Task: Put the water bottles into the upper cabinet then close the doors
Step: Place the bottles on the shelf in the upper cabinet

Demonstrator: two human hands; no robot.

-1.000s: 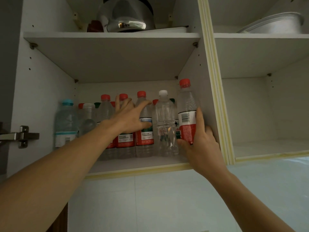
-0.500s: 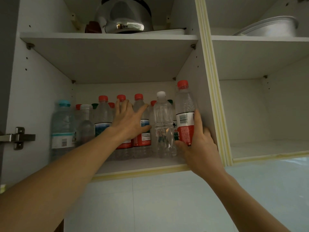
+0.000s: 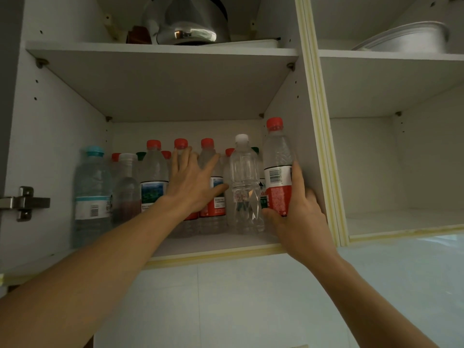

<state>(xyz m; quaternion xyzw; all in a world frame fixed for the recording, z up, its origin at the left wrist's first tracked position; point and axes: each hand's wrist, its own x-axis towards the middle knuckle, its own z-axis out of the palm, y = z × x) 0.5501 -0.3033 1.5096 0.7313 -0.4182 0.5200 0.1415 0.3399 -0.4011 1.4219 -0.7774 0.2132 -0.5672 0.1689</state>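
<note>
- Only the head view is on hand, looking up into the open white upper cabinet [image 3: 57, 136], whose lower left compartment holds the bottles.
- Right hand [image 3: 296, 219]: thumb and fingers curl round the lower, red-labelled part of a clear plastic water bottle with a red cap [image 3: 278, 167]. That bottle stands upright, its long axis vertical, at the front right corner of the compartment, just beside the white dividing wall [image 3: 307, 146].
- Left hand [image 3: 193, 182]: fingers straight and spread, laid flat against the fronts of the red-capped clear bottles in the middle row [image 3: 207, 146], thumb reaching toward the clear white-capped bottle [image 3: 243, 182] that stands between the two hands.
- Relation that matters: the gripped bottle lies directly within the right hand's fingers, nearest the shelf's front edge [image 3: 213, 252], with free space behind it hard to judge; the right hand is plainly the nearer one to set it.
- Judgement: the bottle looks close to placed; letting go and then closing the doors remain. A metal hinge [image 3: 23, 202] shows at far left, but no door.
</note>
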